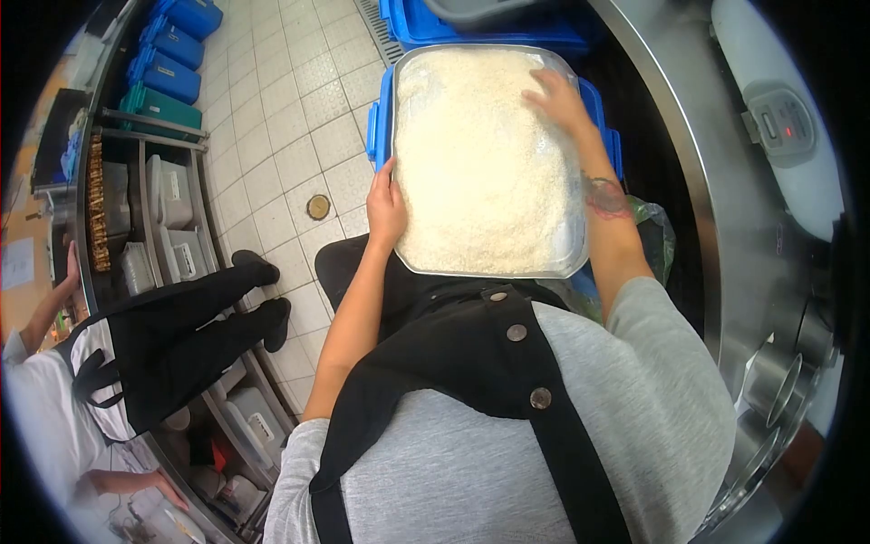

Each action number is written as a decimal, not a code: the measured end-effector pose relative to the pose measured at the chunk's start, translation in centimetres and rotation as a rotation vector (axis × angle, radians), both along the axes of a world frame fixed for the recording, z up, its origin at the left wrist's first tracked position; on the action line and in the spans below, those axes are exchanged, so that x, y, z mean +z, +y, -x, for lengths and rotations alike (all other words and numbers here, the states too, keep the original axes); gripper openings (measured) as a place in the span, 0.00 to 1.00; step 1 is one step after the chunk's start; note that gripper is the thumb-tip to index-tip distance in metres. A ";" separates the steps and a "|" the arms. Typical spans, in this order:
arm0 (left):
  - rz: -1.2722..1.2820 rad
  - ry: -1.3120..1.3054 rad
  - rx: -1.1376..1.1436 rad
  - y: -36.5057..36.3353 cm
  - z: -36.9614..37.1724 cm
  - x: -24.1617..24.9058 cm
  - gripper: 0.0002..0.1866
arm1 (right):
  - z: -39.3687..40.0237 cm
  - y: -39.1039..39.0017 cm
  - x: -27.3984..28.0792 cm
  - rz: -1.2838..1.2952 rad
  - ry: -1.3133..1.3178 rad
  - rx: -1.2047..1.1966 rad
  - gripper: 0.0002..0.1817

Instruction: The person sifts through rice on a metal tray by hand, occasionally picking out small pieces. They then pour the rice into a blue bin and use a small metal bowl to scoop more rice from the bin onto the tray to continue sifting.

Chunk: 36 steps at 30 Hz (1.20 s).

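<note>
A large metal tray point(581, 238) with rounded corners lies in front of me, spread with pale crumbs point(480, 163) that look like breadcrumbs. Its left rim is gripped by my left hand point(387, 213), thumb at the edge and the other fingers partly hidden beneath. At the far right corner my right hand point(557, 98) is over the crumbs with its fingers apart. Whether those fingertips touch the crumbs is hard to make out. The crumbs thin out along the right side, where bare metal shows. Under the tray is a blue container point(373, 131), mostly covered.
A steel counter point(671, 54) curves along my right, with a white appliance point(779, 118) and metal pots point(772, 385) on it. Another blue tub point(412, 23) stands beyond the tray. On the left, a person in a black apron point(172, 363) works at a counter above shelved bins point(169, 192).
</note>
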<state>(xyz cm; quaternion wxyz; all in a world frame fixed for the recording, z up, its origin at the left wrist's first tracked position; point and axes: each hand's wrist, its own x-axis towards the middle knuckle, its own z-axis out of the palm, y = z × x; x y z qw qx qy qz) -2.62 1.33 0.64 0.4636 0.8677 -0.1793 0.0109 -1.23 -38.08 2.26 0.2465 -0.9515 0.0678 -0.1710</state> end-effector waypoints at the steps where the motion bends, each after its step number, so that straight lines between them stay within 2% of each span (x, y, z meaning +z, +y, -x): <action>1: 0.000 -0.001 0.001 0.0 0.0 -0.1 0.22 | 1.2 1.8 -0.3 0.028 -0.094 -0.073 0.29; 5: -0.005 -0.002 0.018 0.1 0.1 -0.2 0.22 | 3.5 7.3 -0.2 0.202 -0.080 -0.145 0.26; 7: 0.000 0.005 0.014 -0.2 0.1 0.2 0.22 | 5.0 9.5 -0.2 0.118 -0.060 0.107 0.19; 8: 0.002 0.035 0.014 -0.3 0.2 0.6 0.22 | 5.4 10.5 0.4 0.120 -0.060 0.105 0.19; 10: 0.002 0.066 0.019 -0.1 0.2 0.7 0.22 | 6.0 12.2 2.1 -0.213 0.290 0.228 0.13; 11: 0.011 0.057 0.008 0.0 0.1 0.3 0.23 | 6.0 12.7 2.6 -0.333 0.283 0.215 0.14; 12: 0.019 0.047 -0.004 0.1 0.1 0.2 0.23 | 5.6 13.0 4.0 -0.335 0.283 0.220 0.14; 14: 0.011 0.046 0.002 0.1 0.0 0.0 0.23 | 4.3 12.8 7.4 -0.596 0.499 0.000 0.16; 16: 0.003 0.051 0.002 0.1 0.2 0.1 0.23 | 3.0 11.6 9.0 -0.613 0.465 -0.011 0.19; 18: -0.003 0.085 0.010 0.0 0.2 0.5 0.23 | 1.7 9.5 9.8 -0.363 0.312 0.226 0.18; 19: -0.001 0.086 0.008 -0.1 0.1 0.5 0.23 | 1.4 8.7 10.4 -0.361 0.312 0.224 0.18; 21: 0.029 0.075 0.000 0.0 0.1 0.4 0.23 | 0.7 7.8 11.8 -0.365 0.334 0.409 0.18; 22: 0.028 0.075 0.004 0.1 0.1 0.3 0.23 | 0.0 7.3 12.1 -0.366 0.335 0.414 0.18; 24: 0.009 0.068 0.014 0.0 0.1 0.2 0.23 | -1.0 6.9 13.4 -0.494 0.518 0.419 0.17; 25: 0.007 0.069 0.013 0.1 0.1 0.2 0.23 | -1.3 6.7 14.0 -0.448 0.591 0.270 0.18; 26: 0.000 0.046 0.005 0.1 0.1 0.3 0.23 | -2.5 5.6 12.6 -0.451 0.590 0.268 0.18; 28: -0.008 0.018 -0.008 0.0 0.1 0.4 0.23 | -6.9 1.8 7.2 -0.118 0.465 0.206 0.22; 29: -0.018 0.016 -0.003 0.0 0.1 0.3 0.23 | -8.1 1.1 5.5 -0.121 0.462 0.204 0.22; 31: -0.029 0.010 0.003 0.0 0.1 0.1 0.23 | -9.6 0.5 2.8 -0.101 0.353 -0.005 0.29; 32: -0.027 0.013 0.005 0.1 0.0 -0.1 0.23 | -9.3 1.3 1.9 -0.102 0.351 -0.005 0.29; 34: -0.026 0.016 0.007 0.1 0.0 -0.1 0.23 | -7.7 4.1 0.4 0.165 0.148 -0.096 0.36; 36: -0.010 0.010 0.005 0.1 0.1 -0.1 0.23 | -6.2 7.5 -1.5 0.151 0.092 -0.165 0.40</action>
